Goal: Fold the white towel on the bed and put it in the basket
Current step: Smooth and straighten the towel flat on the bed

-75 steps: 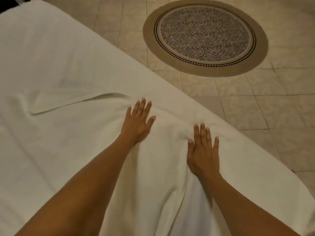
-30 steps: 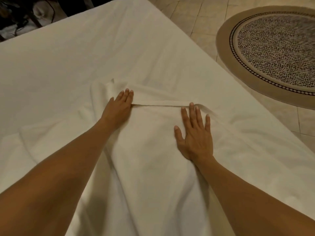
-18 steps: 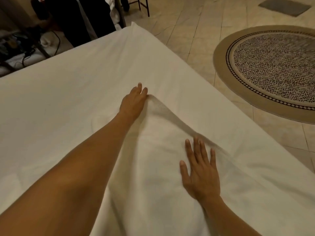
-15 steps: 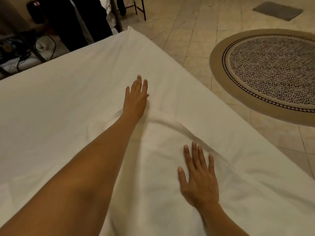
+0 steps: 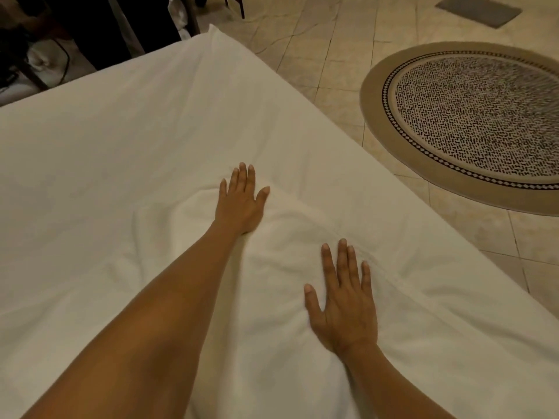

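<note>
The white towel (image 5: pixel 281 267) lies spread and wrinkled on the white bed (image 5: pixel 121 140), hard to tell apart from the sheet. My left hand (image 5: pixel 242 201) lies flat on the towel's far part, fingers straight and pointing away from me. Nearer me and to the right, my right hand (image 5: pixel 341 300) presses flat on the towel with fingers spread. Neither hand holds any cloth. No basket is in view.
The bed's right edge runs diagonally beside a tiled floor (image 5: pixel 332 55). A round patterned rug (image 5: pixel 472 122) lies on the floor to the right. Dark furniture and cables (image 5: pixel 45 40) stand beyond the bed's far corner.
My left hand slid outward across the towel from beside the right hand to the far part. The right hand stayed flat on the towel. The view tilted up.
</note>
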Demonstrator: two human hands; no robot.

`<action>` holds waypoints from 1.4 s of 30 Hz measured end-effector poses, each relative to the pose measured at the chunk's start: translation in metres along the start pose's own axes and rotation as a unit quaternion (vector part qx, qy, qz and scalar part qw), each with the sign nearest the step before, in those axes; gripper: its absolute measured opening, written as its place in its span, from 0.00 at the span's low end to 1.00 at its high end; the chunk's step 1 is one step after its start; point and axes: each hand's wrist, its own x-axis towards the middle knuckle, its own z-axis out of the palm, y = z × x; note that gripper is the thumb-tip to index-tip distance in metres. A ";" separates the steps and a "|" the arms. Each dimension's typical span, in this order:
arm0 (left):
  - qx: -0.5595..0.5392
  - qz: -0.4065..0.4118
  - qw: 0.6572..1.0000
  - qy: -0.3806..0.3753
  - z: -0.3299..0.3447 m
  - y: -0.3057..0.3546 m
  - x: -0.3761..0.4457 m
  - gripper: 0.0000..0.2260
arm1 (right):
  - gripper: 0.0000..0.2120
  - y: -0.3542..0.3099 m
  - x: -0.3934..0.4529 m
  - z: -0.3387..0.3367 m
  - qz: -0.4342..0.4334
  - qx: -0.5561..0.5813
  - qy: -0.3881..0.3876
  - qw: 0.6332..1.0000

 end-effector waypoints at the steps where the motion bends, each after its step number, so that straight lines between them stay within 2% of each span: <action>1: -0.001 -0.002 1.000 -0.009 -0.001 0.002 -0.003 0.28 | 0.35 0.000 0.000 0.000 -0.001 0.000 0.002 1.000; 10: 0.051 0.058 0.995 -0.067 -0.019 0.008 -0.074 0.27 | 0.33 -0.003 0.000 -0.012 -0.006 -0.001 -0.008 1.000; 18: 0.073 0.018 0.993 -0.092 -0.015 0.010 -0.188 0.28 | 0.31 0.016 -0.076 -0.042 0.003 -0.007 -0.045 0.999; 24: 0.092 -0.027 0.991 -0.090 -0.001 -0.011 -0.296 0.29 | 0.36 0.006 -0.162 -0.068 0.032 -0.014 -0.105 0.994; 26: 0.080 -0.037 0.993 -0.078 0.003 -0.020 -0.337 0.33 | 0.38 -0.006 -0.187 -0.074 0.030 -0.002 -0.133 0.991; 29: 0.043 -0.064 0.993 -0.085 0.009 -0.036 -0.394 0.50 | 0.36 -0.031 -0.223 -0.080 0.003 0.014 -0.157 0.988; 31: 0.034 -0.082 0.991 -0.097 0.014 -0.054 -0.428 0.56 | 0.35 -0.051 -0.243 -0.079 -0.014 0.025 -0.153 0.988; 36: 0.029 -0.096 0.991 -0.085 0.006 -0.099 -0.488 0.49 | 0.33 -0.102 -0.293 -0.064 -0.063 0.009 -0.172 0.983; 39: 0.041 -0.130 0.987 -0.090 0.001 -0.139 -0.521 0.49 | 0.29 -0.136 -0.322 -0.057 -0.078 -0.010 -0.176 0.981; 42: 0.080 -0.152 0.980 -0.100 -0.005 -0.184 -0.555 0.37 | 0.27 -0.170 -0.354 -0.046 -0.093 -0.020 -0.177 0.980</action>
